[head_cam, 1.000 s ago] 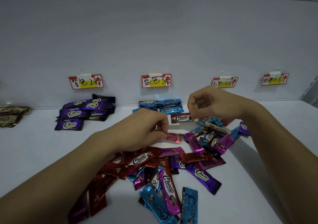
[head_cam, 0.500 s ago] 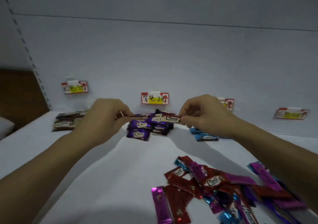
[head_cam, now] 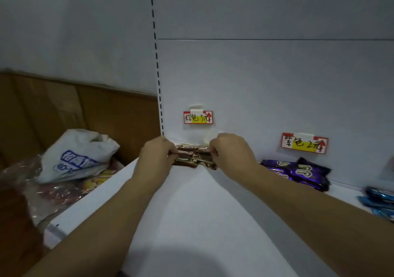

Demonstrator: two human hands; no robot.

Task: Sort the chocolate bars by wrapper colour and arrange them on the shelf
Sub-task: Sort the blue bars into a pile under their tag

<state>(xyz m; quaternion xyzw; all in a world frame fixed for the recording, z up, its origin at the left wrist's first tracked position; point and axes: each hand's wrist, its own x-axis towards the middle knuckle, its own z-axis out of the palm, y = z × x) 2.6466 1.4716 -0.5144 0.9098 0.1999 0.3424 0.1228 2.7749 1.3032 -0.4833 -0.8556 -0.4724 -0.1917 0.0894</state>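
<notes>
A small pile of brown-wrapped chocolate bars (head_cam: 193, 156) lies at the shelf's far left corner, under a red and yellow price label (head_cam: 198, 117). My left hand (head_cam: 156, 155) pinches the left end of a brown bar at the pile. My right hand (head_cam: 231, 153) pinches a brown bar at the pile's right end. Whether they hold one bar or two I cannot tell. To the right, purple bars (head_cam: 298, 173) lie under a second label (head_cam: 304, 143). Blue bars (head_cam: 378, 201) show at the right edge.
The white shelf (head_cam: 191, 212) ends at a left edge. Beyond it sit a white plastic bag (head_cam: 78, 155), crinkled clear wrapping (head_cam: 42, 191) and brown cardboard (head_cam: 64, 106). A slotted upright (head_cam: 156, 63) marks the back panel's left side.
My view and both hands swung left, from the mixed heap past the purple pile to the brown pile. The brown bars came along in my fingers.
</notes>
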